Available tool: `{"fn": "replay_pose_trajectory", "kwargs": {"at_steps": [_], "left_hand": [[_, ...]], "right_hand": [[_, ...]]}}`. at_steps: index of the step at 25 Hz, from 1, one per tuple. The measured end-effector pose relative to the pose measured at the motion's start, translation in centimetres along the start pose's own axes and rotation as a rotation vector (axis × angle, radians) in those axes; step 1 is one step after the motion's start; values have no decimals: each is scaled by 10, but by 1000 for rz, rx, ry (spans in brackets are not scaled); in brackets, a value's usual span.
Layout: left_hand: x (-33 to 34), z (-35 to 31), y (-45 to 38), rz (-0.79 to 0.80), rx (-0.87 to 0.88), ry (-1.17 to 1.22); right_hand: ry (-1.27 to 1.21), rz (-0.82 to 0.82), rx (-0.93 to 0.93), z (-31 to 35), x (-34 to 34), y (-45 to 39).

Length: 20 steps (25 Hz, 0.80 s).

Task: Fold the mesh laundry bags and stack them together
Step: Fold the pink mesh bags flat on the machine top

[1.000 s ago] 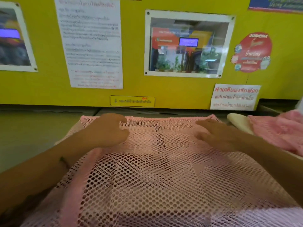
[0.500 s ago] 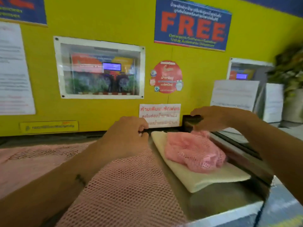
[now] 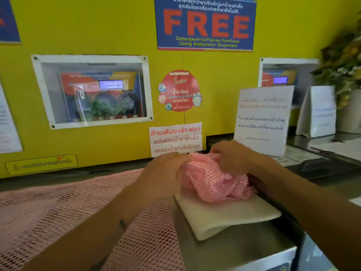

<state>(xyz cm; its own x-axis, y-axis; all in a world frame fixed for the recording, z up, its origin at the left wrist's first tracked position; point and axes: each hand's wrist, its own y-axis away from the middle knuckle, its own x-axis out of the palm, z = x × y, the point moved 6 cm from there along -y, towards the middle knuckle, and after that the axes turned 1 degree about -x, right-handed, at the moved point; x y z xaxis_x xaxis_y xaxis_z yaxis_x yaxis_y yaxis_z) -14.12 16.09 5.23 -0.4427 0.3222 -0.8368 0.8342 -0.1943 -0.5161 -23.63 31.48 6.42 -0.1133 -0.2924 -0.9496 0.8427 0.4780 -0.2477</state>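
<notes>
A crumpled pink mesh laundry bag (image 3: 213, 180) lies bunched on a folded white mesh bag (image 3: 230, 216) at the right of the metal counter. My left hand (image 3: 166, 173) grips the crumpled bag's left side and my right hand (image 3: 232, 155) grips its top right. A second pink mesh bag (image 3: 48, 216) lies spread flat on the counter to the left, partly under my left forearm.
The yellow wall (image 3: 117, 32) with posters and a framed window stands right behind the counter. A standing paper sign (image 3: 263, 120) and a folded white card (image 3: 318, 112) sit at the back right. The counter's front edge (image 3: 269, 257) drops off at lower right.
My view swung right from the flat pink bag. Both hands left that bag, reached to the crumpled pink bag on the white one and closed on it.
</notes>
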Motion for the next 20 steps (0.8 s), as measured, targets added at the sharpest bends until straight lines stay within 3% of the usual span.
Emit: {"fn": "replay_pose_trajectory", "kwargs": {"at_steps": [2,3,5,7,9,11,12,14,17,20], "left_hand": [[-39,6,-1,-193,71,24],[-60,11,1,-254,106,13],[-94,27,11,-359,154,-45],[-111,61,23,-415,59,-103],[-104,110,37,-277,-295,-132],[-71,140,61,121,-650,-97],[-55,143,70,273,-717,-70],[-39,145,82,345,-739,-60],[-44,156,90,337,-798,-229],[-46,161,92,351,-718,-282]], "right_hand": [[-106,-209,19,-1,-26,-6],[-121,-212,21,0,-33,-10],[-66,-67,17,6,-30,-17],[-33,-30,62,13,-22,-23],[-87,-132,52,34,-17,-27],[-206,-99,-44,69,-2,-28],[-243,-22,-103,87,10,-26],[-230,151,-198,121,36,-19],[-97,301,-266,140,69,-12],[-16,236,-340,137,69,-16]]}}
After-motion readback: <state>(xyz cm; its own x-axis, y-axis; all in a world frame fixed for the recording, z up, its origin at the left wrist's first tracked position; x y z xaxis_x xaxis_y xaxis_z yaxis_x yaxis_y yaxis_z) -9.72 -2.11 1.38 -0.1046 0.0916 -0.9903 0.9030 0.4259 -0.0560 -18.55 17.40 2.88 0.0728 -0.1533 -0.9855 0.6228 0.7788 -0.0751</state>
